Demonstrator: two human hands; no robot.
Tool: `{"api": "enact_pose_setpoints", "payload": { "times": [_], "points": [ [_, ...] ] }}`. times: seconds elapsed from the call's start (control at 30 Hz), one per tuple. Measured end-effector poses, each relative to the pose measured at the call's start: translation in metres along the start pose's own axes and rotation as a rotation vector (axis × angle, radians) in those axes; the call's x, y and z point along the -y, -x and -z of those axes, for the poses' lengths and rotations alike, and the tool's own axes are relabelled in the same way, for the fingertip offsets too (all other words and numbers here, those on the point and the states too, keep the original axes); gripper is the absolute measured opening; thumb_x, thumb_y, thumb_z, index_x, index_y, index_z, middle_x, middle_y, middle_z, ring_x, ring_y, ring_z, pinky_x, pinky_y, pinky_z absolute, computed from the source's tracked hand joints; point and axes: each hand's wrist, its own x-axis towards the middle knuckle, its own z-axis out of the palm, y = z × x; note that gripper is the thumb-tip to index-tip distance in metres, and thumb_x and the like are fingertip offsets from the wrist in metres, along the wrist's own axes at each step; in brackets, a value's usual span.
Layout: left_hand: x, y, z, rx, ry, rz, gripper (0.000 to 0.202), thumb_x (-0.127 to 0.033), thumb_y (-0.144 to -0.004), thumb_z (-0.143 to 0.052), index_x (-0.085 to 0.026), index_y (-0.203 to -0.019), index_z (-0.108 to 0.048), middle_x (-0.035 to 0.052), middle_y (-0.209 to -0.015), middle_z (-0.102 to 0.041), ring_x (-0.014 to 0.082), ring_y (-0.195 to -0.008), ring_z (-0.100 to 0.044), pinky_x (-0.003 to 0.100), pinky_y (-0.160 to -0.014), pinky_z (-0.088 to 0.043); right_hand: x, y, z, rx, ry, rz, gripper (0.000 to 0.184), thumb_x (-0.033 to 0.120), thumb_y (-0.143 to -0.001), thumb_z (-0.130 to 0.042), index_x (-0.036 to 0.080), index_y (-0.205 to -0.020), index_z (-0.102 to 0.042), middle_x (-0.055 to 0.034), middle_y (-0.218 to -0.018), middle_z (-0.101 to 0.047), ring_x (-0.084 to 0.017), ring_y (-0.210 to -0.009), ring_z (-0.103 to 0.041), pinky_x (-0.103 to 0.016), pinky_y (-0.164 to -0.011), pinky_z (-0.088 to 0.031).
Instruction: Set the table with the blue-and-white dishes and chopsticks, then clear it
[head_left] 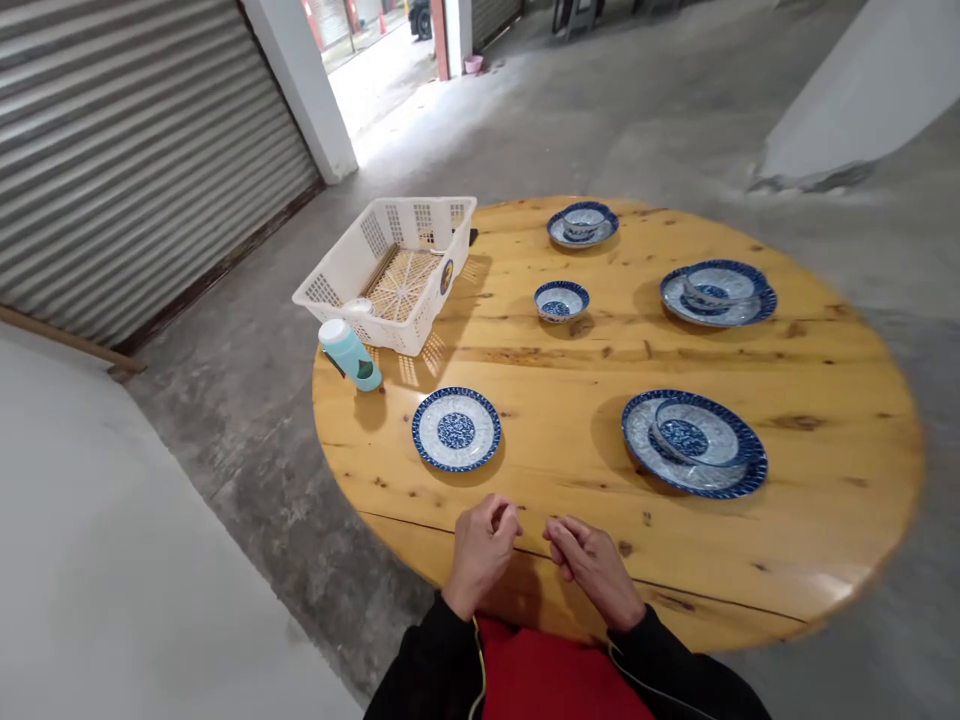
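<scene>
My left hand (pixel 484 545) is curled into a loose fist over the near edge of the round wooden table (pixel 555 420), with nothing visible in it. A short gap separates it from my right hand (pixel 591 565), whose fingers are also closed and show nothing held. Just beyond my left hand lies a blue-and-white plate (pixel 456 430) with nothing on it. Ahead and to the right of my right hand, a patterned bowl (pixel 694 432) rests on a larger plate (pixel 645 455). A single small bowl (pixel 561 300) stands directly on the wood near the middle.
At the table's far left sits a white plastic basket (pixel 420 335) with a woven tray (pixel 405 285) inside. A light-blue bottle (pixel 350 354) stands beside it. Farther back are two more plates (pixel 679 305) (pixel 556 232) bearing bowls (pixel 720 285) (pixel 583 218). A white pillar (pixel 855 100) rises at right.
</scene>
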Motion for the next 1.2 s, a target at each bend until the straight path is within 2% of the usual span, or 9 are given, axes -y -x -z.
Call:
{"api": "enact_pose_setpoints", "payload": {
  "times": [0.17, 0.3, 0.4, 0.6, 0.7, 0.8, 0.97, 1.1, 1.2],
  "points": [
    [0.014, -0.025, 0.047, 0.038, -0.027, -0.042, 0.028, -0.037, -0.094, -0.045, -0.021, -0.076, -0.059, -0.0012, -0.070, -0.068, 0.0120, -0.060, -0.059, 0.021, -0.060, -0.041, -0.003, -0.002, -0.033, -0.047, 0.021, 0.004, 0.047, 0.067, -0.080, -0.050, 0.022, -0.068, -0.057, 0.0022, -0.052, -0.056, -0.014, -0.041, -0.049, -0.028, -0.045, -0.038],
    [0.016, -0.048, 0.063, 0.032, -0.007, -0.082, 0.026, -0.036, -0.093, -0.046, -0.021, -0.079, -0.061, -0.0015, -0.070, -0.068, 0.0122, -0.060, -0.060, 0.021, -0.060, -0.042, 0.004, -0.034, -0.014, -0.116, 0.075, 0.017, 0.040, 0.059, -0.078, -0.054, 0.021, -0.065, -0.056, 0.0011, -0.054, -0.059, -0.012, -0.041, -0.049, -0.026, -0.045, -0.039],
    [0.016, -0.054, 0.063, 0.010, 0.036, -0.084, 0.026, -0.037, -0.094, -0.045, -0.021, -0.081, -0.062, -0.0009, -0.070, -0.067, 0.0128, -0.061, -0.061, 0.022, -0.061, -0.043, 0.027, -0.087, 0.020, -0.262, 0.031, -0.026, 0.028, 0.047, -0.073, -0.061, 0.020, -0.068, -0.058, -0.0012, -0.057, -0.065, -0.012, -0.040, -0.051, -0.024, -0.041, -0.037],
    [0.028, -0.044, 0.050, -0.014, 0.064, 0.023, 0.030, -0.038, -0.096, -0.044, -0.020, -0.078, -0.060, -0.0003, -0.068, -0.063, 0.0133, -0.060, -0.056, 0.023, -0.059, -0.040, 0.086, -0.235, 0.081, -0.518, -0.092, -0.093, 0.013, 0.030, -0.080, -0.063, 0.019, -0.081, -0.055, -0.0021, -0.064, -0.067, -0.010, -0.042, -0.055, -0.018, -0.039, -0.037],
    [0.032, -0.043, 0.044, -0.027, 0.075, 0.066, 0.031, -0.038, -0.096, -0.043, -0.020, -0.075, -0.057, -0.0007, -0.066, -0.059, 0.0133, -0.061, -0.054, 0.022, -0.059, -0.039, 0.109, -0.297, 0.099, -0.564, -0.127, -0.121, 0.012, 0.029, -0.088, -0.059, 0.020, -0.083, -0.055, -0.0023, -0.064, -0.066, -0.010, -0.045, -0.057, -0.019, -0.041, -0.041],
    [0.027, -0.051, 0.039, -0.040, 0.103, 0.079, 0.031, -0.039, -0.097, -0.043, -0.020, -0.077, -0.058, 0.0001, -0.068, -0.061, 0.0140, -0.064, -0.057, 0.022, -0.061, -0.040, 0.123, -0.338, 0.107, -0.574, -0.158, -0.151, 0.013, 0.030, -0.093, -0.056, 0.021, -0.084, -0.057, -0.0050, -0.064, -0.066, -0.013, -0.049, -0.060, -0.021, -0.041, -0.042],
    [0.001, -0.083, 0.031, -0.001, 0.085, 0.054, 0.028, -0.036, -0.098, -0.044, -0.020, -0.081, -0.061, -0.0001, -0.070, -0.065, 0.0138, -0.065, -0.059, 0.023, -0.063, -0.041, 0.127, -0.367, 0.105, -0.562, -0.180, -0.200, 0.012, 0.031, -0.096, -0.057, 0.022, -0.091, -0.064, -0.0103, -0.071, -0.068, -0.017, -0.060, -0.065, -0.025, -0.045, -0.046],
    [-0.021, -0.131, 0.027, 0.027, 0.043, -0.006, 0.026, -0.032, -0.095, -0.045, -0.021, -0.078, -0.060, -0.0006, -0.072, -0.069, 0.0129, -0.064, -0.060, 0.022, -0.063, -0.042, 0.130, -0.369, 0.105, -0.538, -0.174, -0.240, 0.025, 0.038, -0.100, -0.057, 0.017, -0.112, -0.066, -0.0090, -0.105, -0.070, -0.016, -0.084, -0.068, -0.031, -0.073, -0.059],
    [-0.033, -0.174, 0.021, 0.026, -0.001, -0.041, 0.025, -0.030, -0.094, -0.045, -0.021, -0.076, -0.059, -0.0007, -0.072, -0.069, 0.0135, -0.065, -0.062, 0.022, -0.063, -0.044, 0.131, -0.359, 0.106, -0.502, -0.143, -0.258, 0.038, 0.039, -0.098, -0.062, 0.015, -0.127, -0.061, -0.0097, -0.122, -0.065, -0.020, -0.101, -0.067, -0.041, -0.086, -0.058]
  ]
}}
